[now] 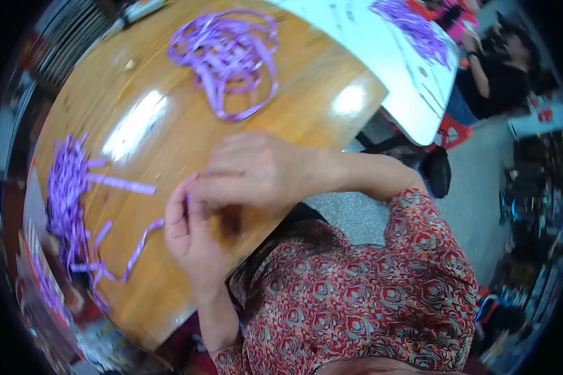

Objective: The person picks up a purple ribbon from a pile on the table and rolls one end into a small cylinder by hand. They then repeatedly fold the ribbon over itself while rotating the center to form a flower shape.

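Note:
My left hand (194, 228) is closed in a pinch on a thin purple ribbon (142, 245). The ribbon's loose tail leaves that hand on the left and trails over the wooden tabletop. Right against its fingertips, my right hand (250, 172) is closed too, slightly blurred, with its thumb and forefinger meeting the left fingers. A small bit of purple shows between the two hands; most of what they grip is hidden behind the fingers. Left of them, a bunch of cut purple ribbon strips (69, 187) lies along the table's edge, one strip sticking out toward my hands.
A loose, looped heap of purple ribbon (225, 56) lies on the far part of the wooden table (313, 81). Beyond it, a white table (413, 112) carries another purple ribbon pile (416, 31). A person in a dark top (503, 81) sits beside that table at the far right.

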`<state>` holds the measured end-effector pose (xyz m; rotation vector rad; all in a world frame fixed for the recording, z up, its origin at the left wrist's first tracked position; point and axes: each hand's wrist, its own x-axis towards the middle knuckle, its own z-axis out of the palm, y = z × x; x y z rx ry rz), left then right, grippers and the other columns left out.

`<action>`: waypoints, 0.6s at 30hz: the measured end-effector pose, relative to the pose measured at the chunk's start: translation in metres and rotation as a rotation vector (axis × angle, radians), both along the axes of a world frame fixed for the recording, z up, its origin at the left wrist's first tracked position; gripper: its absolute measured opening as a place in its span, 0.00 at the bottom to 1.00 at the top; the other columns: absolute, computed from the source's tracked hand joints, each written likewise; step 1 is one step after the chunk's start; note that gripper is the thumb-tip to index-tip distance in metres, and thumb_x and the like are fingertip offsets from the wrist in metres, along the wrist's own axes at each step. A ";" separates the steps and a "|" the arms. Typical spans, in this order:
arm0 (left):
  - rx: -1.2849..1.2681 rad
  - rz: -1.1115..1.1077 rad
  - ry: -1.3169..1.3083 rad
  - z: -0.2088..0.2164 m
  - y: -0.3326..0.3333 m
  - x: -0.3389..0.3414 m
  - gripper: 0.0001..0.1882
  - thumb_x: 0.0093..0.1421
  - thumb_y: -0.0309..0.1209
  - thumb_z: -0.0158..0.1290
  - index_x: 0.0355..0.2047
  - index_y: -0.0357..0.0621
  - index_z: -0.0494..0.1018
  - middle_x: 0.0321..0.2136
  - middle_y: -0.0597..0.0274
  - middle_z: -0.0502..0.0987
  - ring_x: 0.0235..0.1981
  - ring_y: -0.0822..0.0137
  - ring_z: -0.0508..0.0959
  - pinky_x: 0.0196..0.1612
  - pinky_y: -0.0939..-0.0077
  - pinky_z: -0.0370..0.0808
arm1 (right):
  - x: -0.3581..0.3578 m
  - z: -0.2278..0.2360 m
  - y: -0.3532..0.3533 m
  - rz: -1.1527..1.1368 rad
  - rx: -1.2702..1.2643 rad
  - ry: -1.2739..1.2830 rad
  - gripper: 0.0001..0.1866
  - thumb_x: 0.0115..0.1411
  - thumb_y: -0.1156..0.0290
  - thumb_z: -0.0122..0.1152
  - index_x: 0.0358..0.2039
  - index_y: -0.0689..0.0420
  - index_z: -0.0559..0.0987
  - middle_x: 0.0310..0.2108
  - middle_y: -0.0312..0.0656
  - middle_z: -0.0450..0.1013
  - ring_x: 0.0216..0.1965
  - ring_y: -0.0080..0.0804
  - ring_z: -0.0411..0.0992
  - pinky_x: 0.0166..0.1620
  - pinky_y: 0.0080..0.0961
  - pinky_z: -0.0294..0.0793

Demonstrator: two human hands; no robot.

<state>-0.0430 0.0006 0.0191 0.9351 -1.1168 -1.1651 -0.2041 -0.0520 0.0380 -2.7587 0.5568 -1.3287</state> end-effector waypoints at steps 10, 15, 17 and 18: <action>0.213 -0.018 -0.065 0.002 -0.022 0.022 0.03 0.57 0.23 0.52 0.32 0.37 0.73 0.27 0.66 0.74 0.27 0.81 0.69 0.22 0.90 0.62 | -0.010 -0.008 -0.015 -0.077 -0.040 0.030 0.09 0.47 0.69 0.55 0.30 0.57 0.75 0.24 0.37 0.67 0.27 0.32 0.68 0.27 0.28 0.66; 0.173 0.027 -0.122 -0.006 -0.030 0.028 0.01 0.56 0.22 0.52 0.29 0.37 0.73 0.27 0.66 0.73 0.26 0.80 0.68 0.23 0.91 0.61 | -0.010 -0.017 -0.021 -0.075 -0.005 0.022 0.10 0.48 0.70 0.55 0.32 0.57 0.75 0.26 0.37 0.68 0.29 0.32 0.69 0.30 0.29 0.67; 0.093 0.052 -0.179 -0.007 -0.031 0.028 0.01 0.56 0.22 0.52 0.29 0.37 0.73 0.25 0.69 0.71 0.24 0.81 0.66 0.22 0.90 0.59 | -0.012 -0.017 -0.023 -0.067 0.012 0.013 0.09 0.48 0.70 0.55 0.31 0.57 0.75 0.26 0.37 0.68 0.29 0.32 0.69 0.30 0.28 0.67; 0.097 0.054 -0.180 -0.004 -0.030 0.024 0.01 0.56 0.22 0.52 0.29 0.37 0.73 0.25 0.69 0.71 0.24 0.81 0.66 0.22 0.90 0.59 | -0.014 -0.019 -0.023 -0.066 0.029 0.008 0.09 0.47 0.70 0.55 0.31 0.57 0.75 0.26 0.37 0.68 0.29 0.32 0.69 0.30 0.28 0.67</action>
